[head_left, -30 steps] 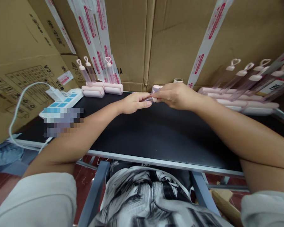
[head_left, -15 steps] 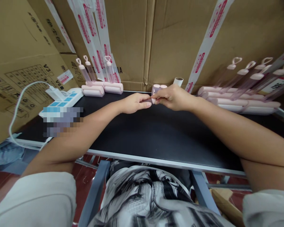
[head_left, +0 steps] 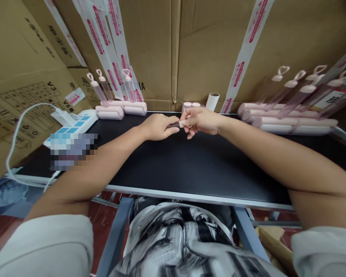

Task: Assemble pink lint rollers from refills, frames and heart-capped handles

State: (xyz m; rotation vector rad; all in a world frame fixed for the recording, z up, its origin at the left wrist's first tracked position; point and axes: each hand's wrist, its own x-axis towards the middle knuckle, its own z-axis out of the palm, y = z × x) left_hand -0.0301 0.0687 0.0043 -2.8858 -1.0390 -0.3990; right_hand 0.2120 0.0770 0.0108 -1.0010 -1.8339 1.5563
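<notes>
My left hand [head_left: 158, 127] is closed around a small dark tube-like piece [head_left: 173, 125], most of it hidden in the fingers. Its short pale end [head_left: 181, 124] points right, where my right hand [head_left: 204, 120] pinches it between thumb and fingers. Both hands are above the far middle of the black tabletop [head_left: 173, 165]. Just behind the right hand are two pink-capped cylinders [head_left: 187, 105], partly covered by it. Beside them a white hollow tube [head_left: 212, 102] stands upright, slightly tilted.
At back left, pink cylindrical pieces [head_left: 111, 112] lie near upright clear tubes [head_left: 128, 86] with heart-shaped loops. Several similar pink pieces [head_left: 276, 122] and looped tubes [head_left: 291, 92] fill the back right. A power strip [head_left: 85, 120] with a white cable [head_left: 13, 138] sits left. Cardboard [head_left: 204, 50] walls the back.
My right hand has turned and loosened, its lower fingers now spread below the pinch. More of the dark piece and its pale end shows. The view has shifted slightly.
</notes>
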